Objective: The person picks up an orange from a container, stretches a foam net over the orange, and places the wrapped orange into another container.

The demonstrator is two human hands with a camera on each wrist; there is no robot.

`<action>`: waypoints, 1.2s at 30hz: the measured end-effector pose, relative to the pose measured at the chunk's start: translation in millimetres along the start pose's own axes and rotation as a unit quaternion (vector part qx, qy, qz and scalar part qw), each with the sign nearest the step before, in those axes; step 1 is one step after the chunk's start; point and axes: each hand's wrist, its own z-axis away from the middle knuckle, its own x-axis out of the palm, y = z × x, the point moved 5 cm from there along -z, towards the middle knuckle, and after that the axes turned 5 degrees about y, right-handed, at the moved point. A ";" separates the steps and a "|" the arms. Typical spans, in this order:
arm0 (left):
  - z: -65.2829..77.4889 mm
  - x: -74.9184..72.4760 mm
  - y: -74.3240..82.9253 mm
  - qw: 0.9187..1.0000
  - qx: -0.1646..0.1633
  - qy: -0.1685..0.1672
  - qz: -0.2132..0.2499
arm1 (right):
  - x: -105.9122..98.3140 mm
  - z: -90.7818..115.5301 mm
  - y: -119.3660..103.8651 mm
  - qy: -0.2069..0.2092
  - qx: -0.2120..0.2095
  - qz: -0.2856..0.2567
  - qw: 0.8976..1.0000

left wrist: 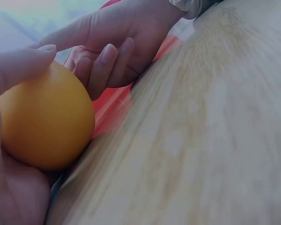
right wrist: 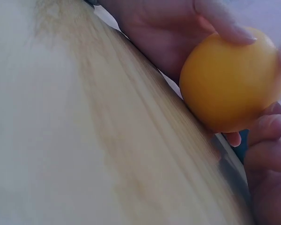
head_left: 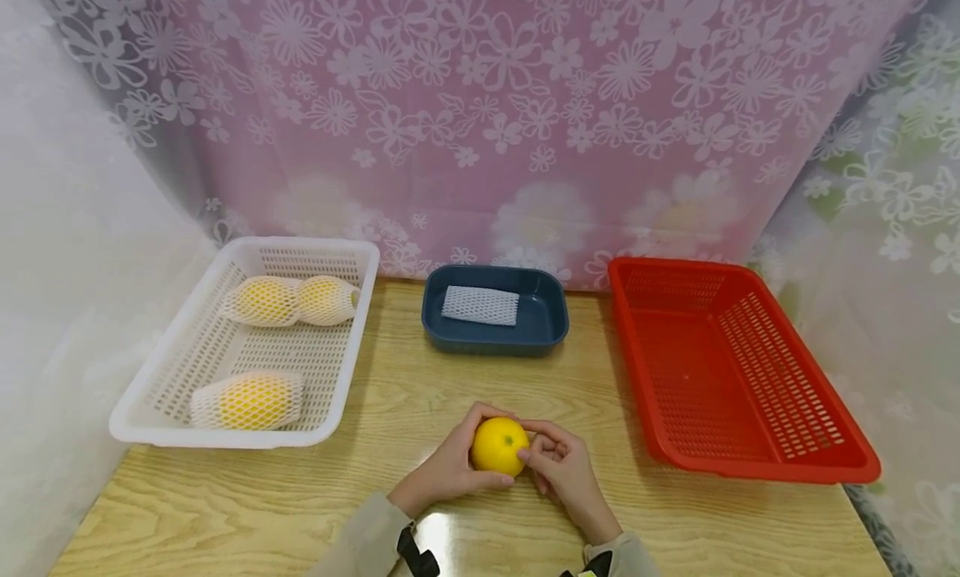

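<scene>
Above the front of the wooden table, my left hand (head_left: pixel 455 464) grips a smooth yellow-orange orange (head_left: pixel 497 446), its thumb below and fingers around the far side. A small green stem spot shows on the fruit. From the other side, my right hand (head_left: pixel 564 469) holds the orange between thumb and index finger, while its other fingers curl in beside it. In the left wrist view, the orange (left wrist: pixel 51 117) sits in the left palm, close to the tabletop. The right wrist view shows the right hand's curled fingers (right wrist: pixel 267 140) right at the fruit's lower side.
At the left stands a white basket (head_left: pixel 352 356) with several yellow fruits (head_left: pixel 262 400) in foam nets. A dark blue tray (head_left: pixel 495 343) at the back middle holds a flat white foam net (head_left: pixel 480 305). A red basket (head_left: pixel 652 393) stands right. A floral curtain (head_left: pixel 480 127) hangs behind.
</scene>
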 end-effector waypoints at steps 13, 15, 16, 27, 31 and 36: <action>-1.2 -2.5 19.2 0.998 0.024 0.031 -0.044 | -2.6 -17.3 -26.1 0.064 -0.040 0.083 0.994; -1.4 -2.8 28.6 0.998 0.023 0.024 -0.049 | -2.8 -24.7 -35.1 0.062 -0.065 0.092 0.992; -1.8 -3.0 31.5 0.998 0.021 0.021 -0.050 | -2.8 -28.8 -40.0 0.062 -0.076 0.095 0.991; -3.7 -2.6 1.0 0.999 0.013 0.044 -0.028 | 0.5 -87.3 -89.2 0.076 -0.142 0.108 0.981; -3.9 -2.3 -6.3 0.998 0.012 0.048 -0.025 | 2.8 -108.0 -102.1 0.087 -0.144 0.145 0.975; -5.1 -2.6 -6.9 0.998 0.008 0.053 -0.031 | 3.2 -134.9 -106.4 0.091 -0.132 0.238 0.958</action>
